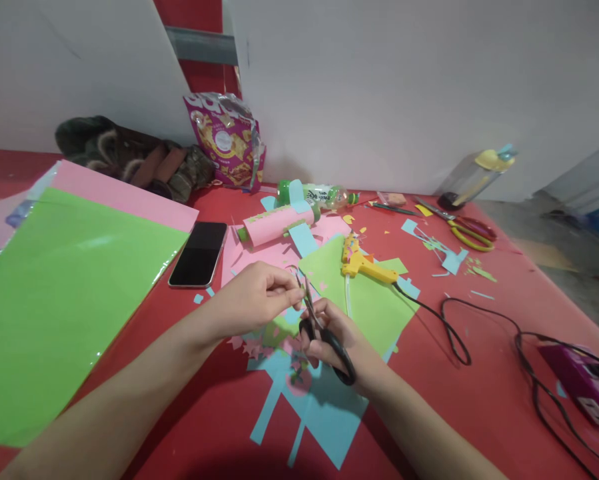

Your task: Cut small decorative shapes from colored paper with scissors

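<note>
My right hand (336,330) grips black-handled scissors (313,308), their blades parted and pointing away from me. Close to the blade tips, my left hand (266,293) is closed in a pinch; a small green scrap seems to be between the fingertips, partly hidden. Beneath both hands lie blue paper (329,407) with cut strips, green paper (379,310) and a scatter of small pink paper pieces (254,347). Just beyond them is a pink paper-wrapped tube (274,225) with blue paper tabs. On the green paper rests a yellow glue gun (372,268) with a clear glue stick.
Large green sheets (69,300) and a black phone (199,253) lie left. At the back are a snack bag (229,140), a green-capped bottle (324,195) and a dark bag (144,160). Right are yellow-red scissors (472,233), a yellow-topped container (479,177), a cord (452,327) and a purple power strip (584,380).
</note>
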Demonstrator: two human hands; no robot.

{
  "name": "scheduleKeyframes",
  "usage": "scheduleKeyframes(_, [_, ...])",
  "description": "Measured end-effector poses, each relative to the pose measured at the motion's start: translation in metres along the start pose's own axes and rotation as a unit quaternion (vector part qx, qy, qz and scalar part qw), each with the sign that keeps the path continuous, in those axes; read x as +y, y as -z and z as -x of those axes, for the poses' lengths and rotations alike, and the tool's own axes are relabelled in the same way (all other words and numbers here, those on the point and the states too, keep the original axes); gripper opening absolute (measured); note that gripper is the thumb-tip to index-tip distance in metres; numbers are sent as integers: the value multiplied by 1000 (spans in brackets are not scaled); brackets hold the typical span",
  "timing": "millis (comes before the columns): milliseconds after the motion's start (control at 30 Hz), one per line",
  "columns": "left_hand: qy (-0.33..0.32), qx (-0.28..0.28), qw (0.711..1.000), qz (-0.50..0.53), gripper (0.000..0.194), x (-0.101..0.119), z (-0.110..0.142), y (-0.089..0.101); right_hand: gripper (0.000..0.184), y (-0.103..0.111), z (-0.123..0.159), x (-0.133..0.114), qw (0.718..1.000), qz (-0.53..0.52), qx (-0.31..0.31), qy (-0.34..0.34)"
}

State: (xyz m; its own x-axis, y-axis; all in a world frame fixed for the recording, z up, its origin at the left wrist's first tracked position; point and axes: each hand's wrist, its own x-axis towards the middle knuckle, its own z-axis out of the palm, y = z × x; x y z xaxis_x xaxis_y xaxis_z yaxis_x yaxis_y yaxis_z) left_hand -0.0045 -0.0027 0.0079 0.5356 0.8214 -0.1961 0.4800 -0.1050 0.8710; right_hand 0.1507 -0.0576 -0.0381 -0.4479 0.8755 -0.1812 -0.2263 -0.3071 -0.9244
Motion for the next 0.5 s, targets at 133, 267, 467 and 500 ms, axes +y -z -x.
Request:
scheduleKeyframes(133, [-1, 2, 1000, -1, 24, -1, 0, 0, 38, 0, 0, -1, 1000, 10, 6, 0])
scheduleKeyframes(267, [-2, 3, 1000, 5, 24, -2, 0, -1, 40, 1, 1, 0, 1000, 12, 7, 4])
scheduleKeyframes(467, [-9, 11, 999, 35, 22, -1, 0, -4, 40, 1, 1, 3, 1000, 5, -4, 10])
scheduleKeyframes(500, [-11, 12, 999, 45, 22, -1, 0, -5, 41, 1, 1, 3, 1000, 4, -6, 11])
